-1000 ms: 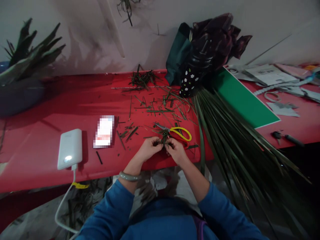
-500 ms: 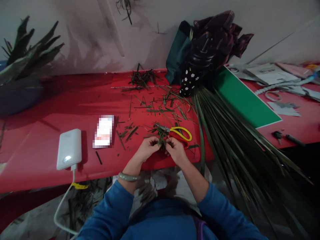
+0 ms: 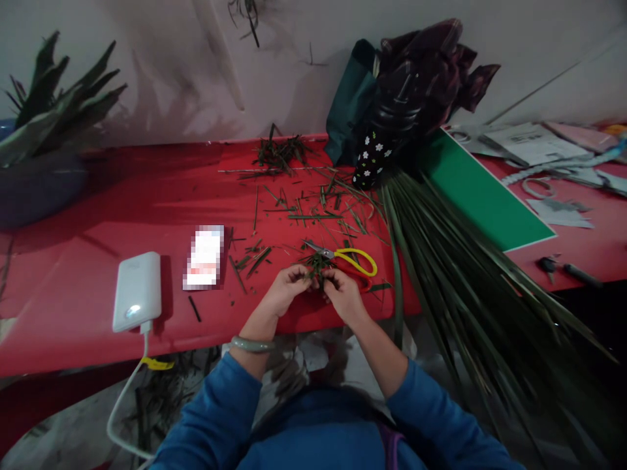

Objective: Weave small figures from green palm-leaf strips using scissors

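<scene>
Cluster of green leaf strips (image 3: 317, 265) is being pinched between fingertips of left hand (image 3: 284, 292) and right hand (image 3: 344, 295), above the near edge of the red table (image 3: 98, 215); yellow-handled scissors (image 3: 360, 261) are lying just beside, at 2 o'clock.

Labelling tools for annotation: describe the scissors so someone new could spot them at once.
On the long red table, find the front edge, where the left hand and right hand pinch a leaf piece. The scissors lie just beyond the right hand, left of the long green leaves. Only they have a yellow handle.
</scene>
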Motion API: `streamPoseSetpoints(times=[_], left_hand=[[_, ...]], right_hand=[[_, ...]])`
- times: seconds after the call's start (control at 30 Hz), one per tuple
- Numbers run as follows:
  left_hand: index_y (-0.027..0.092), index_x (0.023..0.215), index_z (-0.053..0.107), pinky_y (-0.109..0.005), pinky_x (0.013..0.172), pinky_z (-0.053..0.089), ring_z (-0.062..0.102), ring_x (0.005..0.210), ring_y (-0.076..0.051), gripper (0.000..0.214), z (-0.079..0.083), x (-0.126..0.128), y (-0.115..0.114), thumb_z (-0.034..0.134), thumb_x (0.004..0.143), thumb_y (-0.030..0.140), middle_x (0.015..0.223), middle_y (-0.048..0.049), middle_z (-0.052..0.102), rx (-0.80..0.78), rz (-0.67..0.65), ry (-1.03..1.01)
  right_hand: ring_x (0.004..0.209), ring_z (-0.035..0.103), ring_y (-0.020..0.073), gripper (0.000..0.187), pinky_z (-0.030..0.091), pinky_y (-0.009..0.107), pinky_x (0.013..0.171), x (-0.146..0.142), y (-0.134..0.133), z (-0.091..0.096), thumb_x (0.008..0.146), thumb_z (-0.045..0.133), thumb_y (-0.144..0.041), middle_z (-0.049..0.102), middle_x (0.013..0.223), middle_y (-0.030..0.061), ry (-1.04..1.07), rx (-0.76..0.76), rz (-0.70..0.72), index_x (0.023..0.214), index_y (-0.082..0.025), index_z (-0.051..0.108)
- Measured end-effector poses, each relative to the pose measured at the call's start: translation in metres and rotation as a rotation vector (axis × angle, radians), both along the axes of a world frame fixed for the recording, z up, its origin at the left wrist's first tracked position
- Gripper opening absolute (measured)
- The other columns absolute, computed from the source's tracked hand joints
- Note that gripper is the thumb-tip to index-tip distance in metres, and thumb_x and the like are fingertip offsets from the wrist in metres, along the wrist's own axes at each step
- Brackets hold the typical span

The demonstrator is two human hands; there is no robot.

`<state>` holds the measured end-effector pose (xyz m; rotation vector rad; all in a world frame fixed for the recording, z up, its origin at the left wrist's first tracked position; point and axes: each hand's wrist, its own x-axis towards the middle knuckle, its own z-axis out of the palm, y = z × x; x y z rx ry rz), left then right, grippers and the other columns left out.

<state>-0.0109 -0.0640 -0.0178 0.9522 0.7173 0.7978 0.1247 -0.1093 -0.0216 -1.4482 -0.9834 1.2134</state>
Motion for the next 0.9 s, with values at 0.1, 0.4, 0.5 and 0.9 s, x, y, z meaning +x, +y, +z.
streamPoseSetpoints(times=[0.1,0.4,0.5,0.9], left_hand=[[0.014,0.067,0.052,-0.022,0.059,0.038,0.053,0.059,-0.010,0.018,0.0004,-0.0010,-0.0007,0.066,0.062,0.023,0.063,-0.0010,0.061,-0.024,0.005,-0.056],[0.013,0.067,0.056,-0.021,0.057,0.039,0.052,0.056,-0.008,0.019,0.0003,-0.0040,-0.0019,0.070,0.056,0.019,0.063,0.0019,0.057,-0.111,0.062,-0.129],[0.013,0.068,0.056,-0.020,0.056,0.039,0.052,0.055,-0.008,0.018,-0.0003,-0.0051,-0.0023,0.070,0.056,0.017,0.061,0.0024,0.056,-0.130,0.072,-0.156],[0.013,0.069,0.058,-0.022,0.056,0.043,0.055,0.063,-0.011,0.016,0.0073,-0.0005,0.0002,0.062,0.066,0.028,0.068,-0.0034,0.061,-0.204,0.175,-0.183]], right_hand=[[0.040,0.045,0.0067,0.012,0.039,0.018,0.038,0.0001,0.0001,0.0029,0.065,0.043,-0.024,0.047,0.052,-0.0063,0.010,-0.006,0.010,0.075,-0.018,0.048],[0.038,0.044,0.0066,0.016,0.036,0.018,0.037,0.0006,0.0008,0.0066,0.062,0.042,-0.021,0.048,0.054,-0.0060,0.031,-0.011,0.036,0.076,-0.018,0.048],[0.038,0.044,0.0071,0.016,0.036,0.018,0.036,0.0009,0.0012,0.0065,0.061,0.042,-0.021,0.048,0.053,-0.0059,0.025,-0.027,0.030,0.075,-0.018,0.049],[0.038,0.042,0.0071,0.014,0.035,0.019,0.039,0.0082,-0.0052,-0.0022,0.063,0.048,-0.024,0.046,0.047,-0.0065,0.140,0.046,0.034,0.073,-0.017,0.052]])
